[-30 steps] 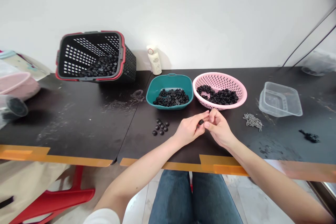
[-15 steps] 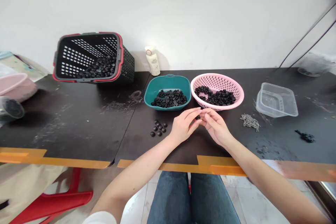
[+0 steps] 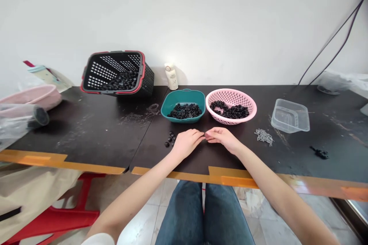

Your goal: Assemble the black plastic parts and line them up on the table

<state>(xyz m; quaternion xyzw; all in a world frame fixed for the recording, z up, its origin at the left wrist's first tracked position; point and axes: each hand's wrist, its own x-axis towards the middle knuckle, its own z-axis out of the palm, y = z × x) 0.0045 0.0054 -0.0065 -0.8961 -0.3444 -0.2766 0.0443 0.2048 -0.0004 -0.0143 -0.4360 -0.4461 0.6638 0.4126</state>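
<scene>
Being held fingertip to fingertip low over the bench [image 3: 86,138], the left hand [image 3: 186,143] and the right hand [image 3: 222,139] are caught dead centre, with the grip brought together and the fingers curled in. Whether a piece is pinched there cannot be told, as the meeting fingertips [image 3: 201,133] cover the spot.

Just past the left hand, small black discs [image 3: 170,139] are laid out on the bench; about five are counted, and any others are cut off behind that hand. Straight ahead of the grip, two containers are set just beside each other: a teal tray [image 3: 172,116] and a pink perforated colander [image 3: 232,94]. Each is heaped with black pieces [image 3: 184,111], too many and too tangled to be counted.

Out beyond the right hand, a clear plastic tub [image 3: 290,115] is placed, with a scatter of grey pegs [image 3: 263,136] nearer the grip and one small black clump [image 3: 319,152] further along. Well to the left, a black-and-red perforated basket [image 3: 115,53] is propped on its side, with more black pieces inside and a white bottle [image 3: 171,77] standing beyond it. A pink basin [image 3: 31,97] and a clear plastic bag [image 3: 17,120] are cut off by the left edge of the view.
</scene>
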